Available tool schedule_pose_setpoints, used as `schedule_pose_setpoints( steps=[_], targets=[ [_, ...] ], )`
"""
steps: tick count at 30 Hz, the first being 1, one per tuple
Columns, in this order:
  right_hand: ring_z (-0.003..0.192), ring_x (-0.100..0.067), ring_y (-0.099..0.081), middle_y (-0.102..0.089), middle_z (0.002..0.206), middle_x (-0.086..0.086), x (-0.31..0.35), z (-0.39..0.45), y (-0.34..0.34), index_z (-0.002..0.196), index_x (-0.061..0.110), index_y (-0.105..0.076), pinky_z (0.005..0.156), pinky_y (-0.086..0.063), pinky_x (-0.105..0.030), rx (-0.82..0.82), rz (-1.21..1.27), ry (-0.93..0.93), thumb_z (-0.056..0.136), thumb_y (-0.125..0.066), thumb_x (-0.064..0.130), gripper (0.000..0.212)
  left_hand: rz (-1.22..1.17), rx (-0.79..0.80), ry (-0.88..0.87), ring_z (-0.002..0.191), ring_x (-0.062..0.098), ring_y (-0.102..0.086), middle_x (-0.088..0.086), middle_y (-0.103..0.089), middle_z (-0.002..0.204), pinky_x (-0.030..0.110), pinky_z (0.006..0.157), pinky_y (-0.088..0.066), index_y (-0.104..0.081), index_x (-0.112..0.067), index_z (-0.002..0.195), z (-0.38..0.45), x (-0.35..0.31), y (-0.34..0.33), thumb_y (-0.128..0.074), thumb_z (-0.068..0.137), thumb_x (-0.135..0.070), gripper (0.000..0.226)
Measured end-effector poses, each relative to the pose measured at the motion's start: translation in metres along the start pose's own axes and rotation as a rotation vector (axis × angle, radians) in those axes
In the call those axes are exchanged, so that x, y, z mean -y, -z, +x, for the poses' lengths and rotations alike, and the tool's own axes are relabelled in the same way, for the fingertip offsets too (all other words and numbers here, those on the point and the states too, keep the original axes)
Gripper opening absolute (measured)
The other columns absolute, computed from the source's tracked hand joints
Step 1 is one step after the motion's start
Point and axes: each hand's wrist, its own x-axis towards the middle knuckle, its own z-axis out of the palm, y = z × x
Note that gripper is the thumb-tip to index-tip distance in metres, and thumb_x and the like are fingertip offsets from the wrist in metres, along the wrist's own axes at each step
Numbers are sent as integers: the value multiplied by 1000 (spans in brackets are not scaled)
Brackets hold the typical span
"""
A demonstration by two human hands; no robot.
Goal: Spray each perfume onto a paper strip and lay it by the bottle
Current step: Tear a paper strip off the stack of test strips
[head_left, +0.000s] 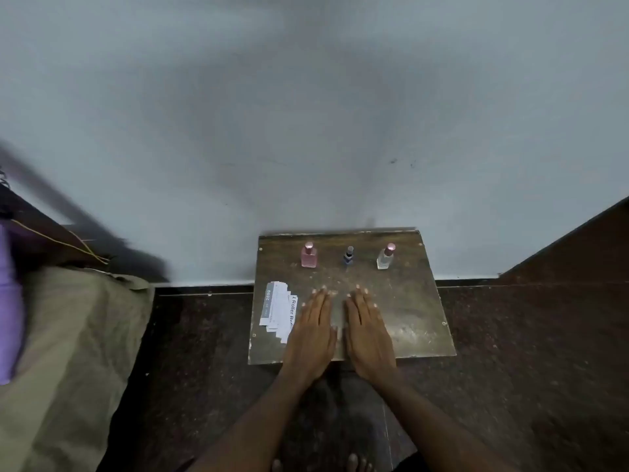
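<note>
- Currently both hands lie flat, palms down, on the tabletop point(408, 301), fingers straight and spread out, gripping nothing.
- left hand point(315, 330) sits just beside the right hand point(366, 330), near the tabletop's front edge.
- paper strips point(277, 310) lie in a loose stack at the left side of the tabletop, the left hand's edge touching or overlapping the stack.
- pink bottle point(309, 256) stands upright at back left.
- small dark blue bottle point(348, 256) stands upright in the middle.
- clear bottle point(385, 257) with pink cap stands at back right, slightly tilted in view.
- Bottles in a row near the wall point(306, 114), apart from each other and from the hands.
- No strip lies by any bottle yet.
- Dark floor point(527, 352) around; olive cloth point(68, 352) far left.
</note>
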Motion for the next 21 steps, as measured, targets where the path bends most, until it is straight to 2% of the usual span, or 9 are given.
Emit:
schedule_pose_setpoints(
  steps=[2,4,10,13,21],
  targets=[
    [166,-23,-3,-8,178,-10,-6,4,-15,169,8,-23,135,-15,-46,-22,28,16,112,-35,24,60,23,1,7,166,23,8,6,12,178,44,135,-7,11,-16,166,5,6,-14,-30,116,-33,67],
    [166,-21,1,-3,178,-8,-12,5,-29,170,10,-17,134,-8,-41,-11,3,26,113,-34,33,63,-6,3,13,165,19,15,2,14,178,44,136,-4,13,-18,167,7,11,-27,-25,117,-34,65],
    [166,-20,-4,-7,179,-7,-20,3,-46,170,13,-15,134,-14,-42,-97,-56,65,112,-25,44,67,51,-89,7,166,17,7,3,3,180,43,135,-7,-2,-15,172,-1,11,-39,-20,114,-35,64],
    [166,-21,-7,-10,179,-8,-22,3,-51,170,12,-18,133,-13,-41,-121,-65,74,111,-27,42,67,109,-96,6,167,17,5,4,2,180,43,135,-9,-4,-13,172,-1,9,-41,-22,114,-32,63],
    [166,-20,-2,-6,179,-7,-21,2,-50,171,12,-14,134,-6,-40,-119,-48,80,113,-26,41,66,117,-120,14,167,16,2,4,-1,180,42,135,-10,-9,-13,172,0,10,-46,-24,114,-32,63]
  ],
)
